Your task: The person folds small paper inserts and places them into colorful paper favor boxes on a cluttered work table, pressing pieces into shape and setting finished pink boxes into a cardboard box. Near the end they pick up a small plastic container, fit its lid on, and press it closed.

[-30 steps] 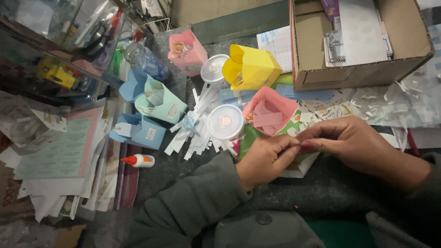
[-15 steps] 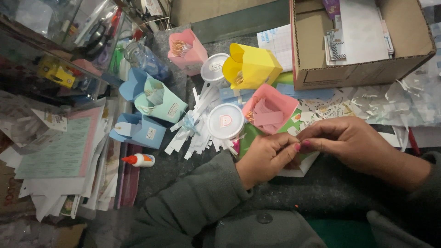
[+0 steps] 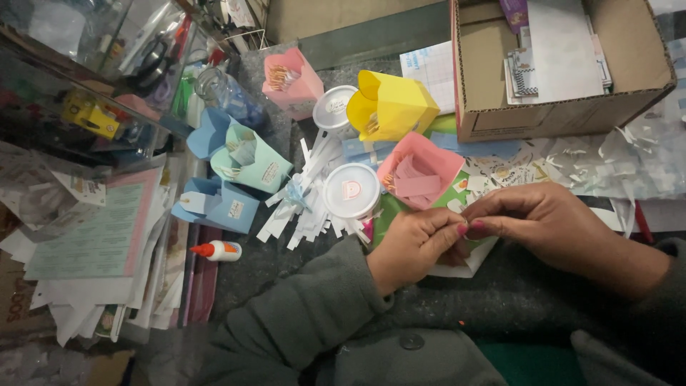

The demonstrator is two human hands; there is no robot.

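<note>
My left hand [image 3: 413,244] and my right hand [image 3: 552,223] meet fingertip to fingertip over a white sheet of paper [image 3: 466,263] on the dark table. Both pinch something very small between thumb and fingers; it is hidden by the fingers. Just beyond my hands stands a pink paper box [image 3: 417,170] holding pink paper slips. To its left is a round white lid [image 3: 351,191] lying on a pile of white paper strips [image 3: 307,204].
A yellow paper box [image 3: 391,106], a pink one [image 3: 291,75], a mint one [image 3: 251,163] and blue ones [image 3: 216,205] stand at the back left. A cardboard carton [image 3: 564,68] fills the back right. A glue bottle [image 3: 217,250] lies beside paper stacks [image 3: 96,236] on the left.
My hands stay pinched together at the same spot; only the fingertips shift slightly. Nothing else on the table has moved.
</note>
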